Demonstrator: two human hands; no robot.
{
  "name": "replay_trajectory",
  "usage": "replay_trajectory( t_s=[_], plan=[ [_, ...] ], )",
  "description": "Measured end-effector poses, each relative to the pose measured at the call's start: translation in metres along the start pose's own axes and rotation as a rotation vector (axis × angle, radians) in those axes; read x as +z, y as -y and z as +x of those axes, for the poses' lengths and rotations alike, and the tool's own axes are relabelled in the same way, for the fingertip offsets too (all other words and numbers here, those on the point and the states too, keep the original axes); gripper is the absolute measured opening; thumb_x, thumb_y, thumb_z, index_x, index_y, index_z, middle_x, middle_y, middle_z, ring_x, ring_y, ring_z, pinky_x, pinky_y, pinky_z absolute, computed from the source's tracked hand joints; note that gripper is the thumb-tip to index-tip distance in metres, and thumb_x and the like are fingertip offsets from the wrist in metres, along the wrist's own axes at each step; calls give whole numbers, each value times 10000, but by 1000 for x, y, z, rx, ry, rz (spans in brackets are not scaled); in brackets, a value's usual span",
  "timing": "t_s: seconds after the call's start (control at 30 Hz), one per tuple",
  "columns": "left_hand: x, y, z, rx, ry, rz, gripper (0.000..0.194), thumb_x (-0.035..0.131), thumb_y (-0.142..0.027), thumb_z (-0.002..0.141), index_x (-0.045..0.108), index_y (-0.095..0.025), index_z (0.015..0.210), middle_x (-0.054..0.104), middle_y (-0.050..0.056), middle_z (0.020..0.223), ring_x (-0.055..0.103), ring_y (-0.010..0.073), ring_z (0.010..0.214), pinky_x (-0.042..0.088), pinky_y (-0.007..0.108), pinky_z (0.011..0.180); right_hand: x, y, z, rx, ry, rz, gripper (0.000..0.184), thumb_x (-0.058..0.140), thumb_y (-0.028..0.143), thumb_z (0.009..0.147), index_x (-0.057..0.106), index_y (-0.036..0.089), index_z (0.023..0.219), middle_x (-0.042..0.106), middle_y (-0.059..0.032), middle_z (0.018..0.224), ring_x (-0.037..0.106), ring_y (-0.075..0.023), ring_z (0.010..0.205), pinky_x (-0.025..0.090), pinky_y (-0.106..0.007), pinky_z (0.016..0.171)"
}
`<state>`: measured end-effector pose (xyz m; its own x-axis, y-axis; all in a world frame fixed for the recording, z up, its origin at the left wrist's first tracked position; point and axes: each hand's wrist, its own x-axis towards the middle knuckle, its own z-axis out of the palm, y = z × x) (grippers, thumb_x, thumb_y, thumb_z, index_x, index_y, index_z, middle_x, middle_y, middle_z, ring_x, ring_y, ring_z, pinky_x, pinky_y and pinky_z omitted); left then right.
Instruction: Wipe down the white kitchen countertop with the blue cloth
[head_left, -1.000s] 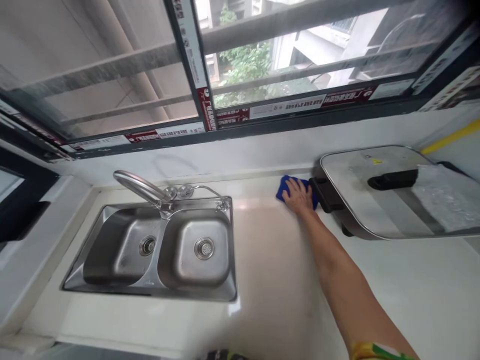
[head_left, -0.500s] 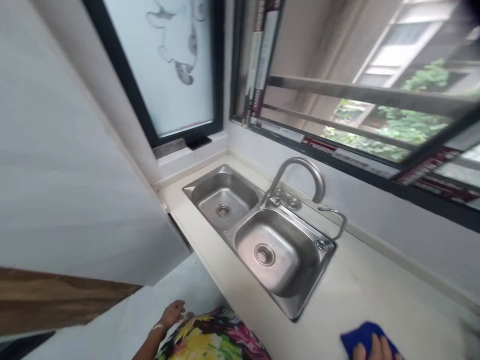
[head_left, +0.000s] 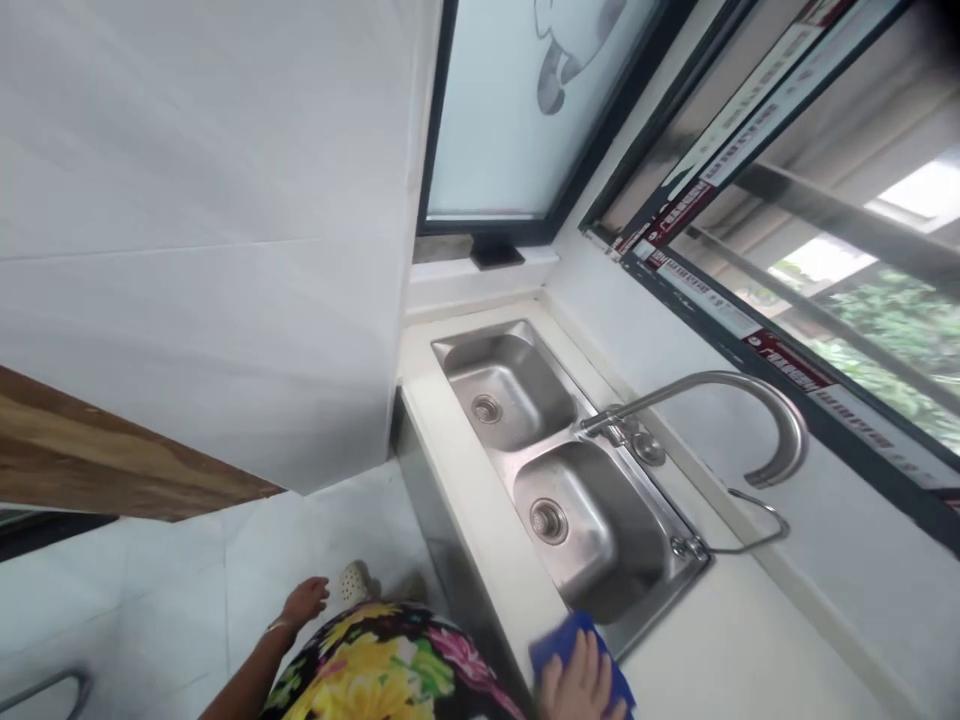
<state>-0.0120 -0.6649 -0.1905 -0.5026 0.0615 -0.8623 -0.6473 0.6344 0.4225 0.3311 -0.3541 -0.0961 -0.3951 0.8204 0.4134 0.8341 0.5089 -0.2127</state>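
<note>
My right hand (head_left: 579, 684) lies over a folded blue cloth (head_left: 556, 640), pressing it on the pale countertop (head_left: 480, 540) at the near corner of the double sink. Part of the cloth sticks out past my fingertips. The stainless steel sink (head_left: 517, 458) has two bowls, each with a round drain. Over at the lower left, my left hand (head_left: 306, 601) hangs in the air above the floor, holding nothing, its fingers loosely apart. A bracelet circles that wrist.
A tall curved faucet (head_left: 705, 385) rises behind the sink, with a thinner spout (head_left: 765, 530) to its right. A dark small object (head_left: 495, 254) sits on the window ledge. A white wall panel (head_left: 300, 300) stands to the left. A perforated shoe (head_left: 355, 582) shows on the floor.
My right hand has moved left with the blue cloth, from the counter right of the sink to its front edge. The view has turned, and more floor shows.
</note>
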Motion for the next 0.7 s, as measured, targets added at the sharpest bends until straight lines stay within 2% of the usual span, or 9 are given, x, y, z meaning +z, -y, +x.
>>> replay_trajectory(
  t_s=[0.1,0.33,0.47,0.57,0.7],
  plan=[
    [-12,14,0,-16,-21,-80,398,730,-520,691,613,-182,864,685,54,816,693,205,745,528,283,663,4,38,21,-95,74,-20,746,392,384,907,131,289,1600,467,-176,1508,475,-496,1333,293,-830,999],
    [-32,41,-5,-105,-117,-257,405,785,-490,600,588,-186,782,680,69,725,712,263,754,515,295,582,45,115,77,-308,154,72,709,336,397,944,121,260,1607,422,-175,1546,384,-471,1409,241,-814,1059],
    [-39,43,-4,-134,-131,-316,330,777,-417,626,597,-180,771,688,75,726,708,245,731,513,282,565,70,169,112,-383,220,104,672,296,366,958,205,171,1595,392,-210,1557,311,-452,1452,205,-801,1089],
    [-42,39,-3,-138,-151,-342,341,807,-411,605,603,-183,757,689,81,741,707,252,718,514,294,545,87,207,136,-424,252,138,653,272,360,962,256,150,1580,389,-219,1557,283,-443,1463,187,-801,1092],
    [-48,34,-1,-121,-182,-353,377,840,-413,554,600,-188,738,678,78,727,704,267,689,497,297,504,103,238,158,-469,261,138,644,260,351,966,266,144,1575,405,-200,1553,305,-423,1453,193,-776,1106]
  ],
)
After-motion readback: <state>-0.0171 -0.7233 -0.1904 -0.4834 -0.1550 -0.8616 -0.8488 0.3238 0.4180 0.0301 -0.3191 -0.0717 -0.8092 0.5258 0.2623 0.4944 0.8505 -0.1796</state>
